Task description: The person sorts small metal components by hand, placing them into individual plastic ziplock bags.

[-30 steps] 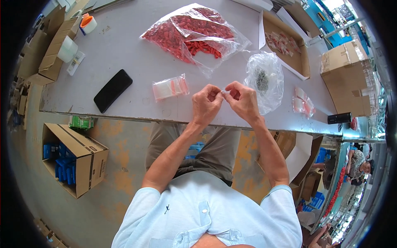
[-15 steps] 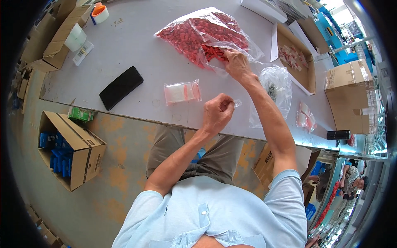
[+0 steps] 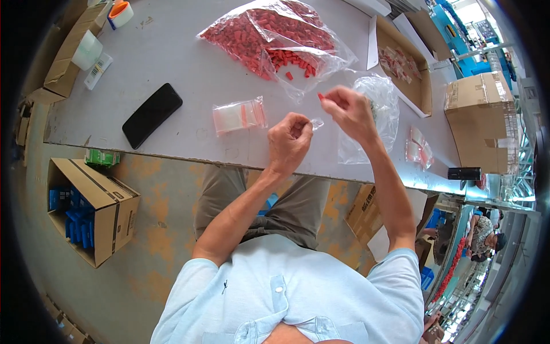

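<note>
Between the fingertips of my right hand [image 3: 348,110] is a small red plastic piece [image 3: 321,96]; the hand is slightly blurred. My left hand [image 3: 289,139], just left of it, is closed on a small clear plastic bag [image 3: 317,123] whose corner pokes out past the fingers. Farther off lies a large clear bag [image 3: 338,57] of loose red pieces [image 3: 275,31], its opening toward me. One red piece [image 3: 289,75] lies by that opening. A stack of small zip bags with red stripes [image 3: 239,116] rests left of my left hand.
A black phone [image 3: 152,115] lies left on the table [image 3: 177,63]. At the right are a crumpled clear bag [image 3: 385,94], a cardboard tray [image 3: 425,97] of filled bags, more zip bags [image 3: 418,148] and a carton [image 3: 478,123]. An open box [image 3: 123,218] stands on the floor.
My right hand has left the large bag and come back toward my left hand, a red piece in its fingers. My left hand keeps its small bag. The whole view has shifted slightly.
</note>
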The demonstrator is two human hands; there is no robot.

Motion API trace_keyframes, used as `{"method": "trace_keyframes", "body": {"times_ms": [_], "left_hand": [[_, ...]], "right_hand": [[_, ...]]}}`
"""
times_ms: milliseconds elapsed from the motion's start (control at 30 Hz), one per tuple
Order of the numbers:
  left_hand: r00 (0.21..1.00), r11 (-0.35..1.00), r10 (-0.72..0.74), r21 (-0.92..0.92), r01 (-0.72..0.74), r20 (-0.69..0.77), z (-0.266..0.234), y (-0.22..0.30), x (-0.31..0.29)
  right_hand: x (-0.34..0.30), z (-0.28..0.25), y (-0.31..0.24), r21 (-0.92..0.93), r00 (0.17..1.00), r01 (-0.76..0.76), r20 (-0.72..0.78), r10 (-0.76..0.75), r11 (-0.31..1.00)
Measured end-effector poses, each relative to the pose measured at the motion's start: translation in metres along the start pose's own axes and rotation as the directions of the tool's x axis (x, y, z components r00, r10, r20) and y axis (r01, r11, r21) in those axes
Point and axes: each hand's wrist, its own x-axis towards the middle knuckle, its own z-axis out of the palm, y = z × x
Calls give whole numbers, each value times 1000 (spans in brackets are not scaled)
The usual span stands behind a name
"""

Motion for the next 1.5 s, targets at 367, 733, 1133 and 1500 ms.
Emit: {"method": "trace_keyframes", "body": {"times_ms": [367,733,1133,1500], "left_hand": [[990,984,133,109,-138,52,1,1,-4],[998,998,55,22,-56,27,-3,-2,-2],[997,998,65,0,-65,41,0,0,0],[997,997,-64,-27,66,51,-3,3,2]], "right_hand": [[-53,12,16,219,952,-281,184,244,934],[-11,7,15,203,999,31,-29,-26,979],[114,63,27,-355,944,324,188,-273,877],[-50,11,-2,44,911,345,-256,-323,938]]}}
